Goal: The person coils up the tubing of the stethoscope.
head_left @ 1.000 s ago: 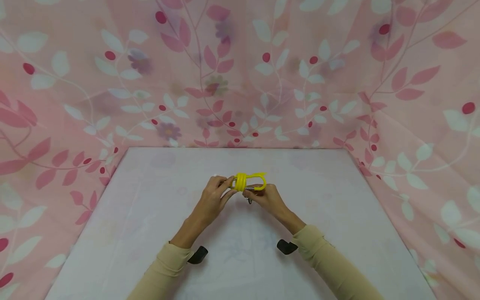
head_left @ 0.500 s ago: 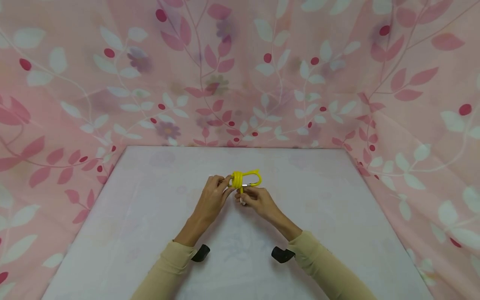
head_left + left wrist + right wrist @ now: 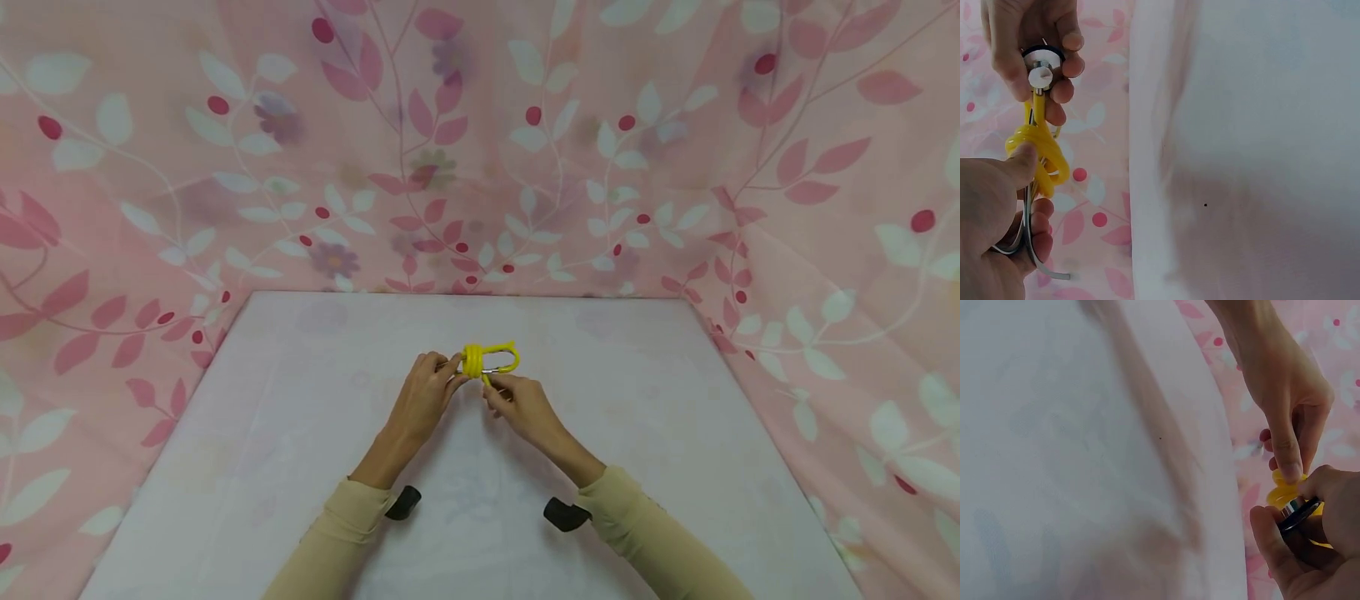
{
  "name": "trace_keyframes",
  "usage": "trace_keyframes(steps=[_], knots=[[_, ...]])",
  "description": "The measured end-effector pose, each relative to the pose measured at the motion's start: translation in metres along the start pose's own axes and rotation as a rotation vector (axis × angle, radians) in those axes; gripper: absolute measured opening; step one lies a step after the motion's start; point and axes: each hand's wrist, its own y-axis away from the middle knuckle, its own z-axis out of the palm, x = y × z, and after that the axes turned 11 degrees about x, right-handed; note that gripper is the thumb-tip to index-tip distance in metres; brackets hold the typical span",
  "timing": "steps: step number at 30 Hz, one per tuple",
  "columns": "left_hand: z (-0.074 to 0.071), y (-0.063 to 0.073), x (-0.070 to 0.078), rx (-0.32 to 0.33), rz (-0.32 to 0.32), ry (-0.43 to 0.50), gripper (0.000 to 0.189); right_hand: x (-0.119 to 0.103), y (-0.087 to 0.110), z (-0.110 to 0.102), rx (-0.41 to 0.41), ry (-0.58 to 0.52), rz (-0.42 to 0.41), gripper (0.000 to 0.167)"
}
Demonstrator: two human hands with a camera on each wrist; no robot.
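Above the table, both hands hold a stethoscope (image 3: pixel 472 362) whose yellow tubing (image 3: pixel 1054 159) is wound in several turns round its metal ear tubes (image 3: pixel 1029 240). My left hand (image 3: pixel 423 396) grips the wound bundle, its thumb pressing on the yellow turns in the left wrist view. In my right hand (image 3: pixel 527 408) is the tubing's end with the silver, dark-rimmed chest piece (image 3: pixel 1040 75), held between thumb and fingers. In the right wrist view the chest piece (image 3: pixel 1297 515) shows close below the left thumb. A yellow loop (image 3: pixel 513 358) sticks out to the right of the turns.
A white-covered table (image 3: pixel 337 333) lies beneath the hands. Pink floral cloth (image 3: pixel 480 167) hangs behind it and on both sides. Black wrist devices (image 3: pixel 567 514) sit under both sleeves.
The right hand has moved from the loop down to the tubing's end and chest piece, then slightly right. The stethoscope has shifted a little left, with the left hand keeping its grip.
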Motion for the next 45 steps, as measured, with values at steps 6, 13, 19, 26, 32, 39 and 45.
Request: trace_keyframes(steps=[6,13,19,26,32,39,45], knots=[[0.003,0.001,0.000,-0.013,0.045,-0.035,0.039,-0.001,0.001,-0.003,0.062,0.185,-0.101,0.020],[0.001,0.002,0.004,-0.029,0.043,-0.040,0.039,-0.003,0.004,-0.007,0.116,0.244,-0.143,0.022],[0.006,0.003,0.002,-0.045,0.052,-0.056,0.039,-0.007,0.006,-0.008,0.109,0.268,-0.155,0.025],[0.005,0.006,-0.001,-0.024,0.105,-0.093,0.039,-0.004,0.004,-0.018,0.172,0.172,-0.208,0.013],[-0.002,0.000,0.001,-0.039,0.138,-0.105,0.041,-0.002,0.002,-0.030,0.190,0.169,-0.170,0.014],[-0.003,0.001,0.004,-0.045,0.117,-0.121,0.040,-0.001,-0.001,-0.032,0.215,0.254,-0.279,0.009],[0.000,-0.004,0.007,-0.024,0.015,-0.077,0.037,-0.001,0.003,-0.022,0.260,0.427,-0.532,0.009]])
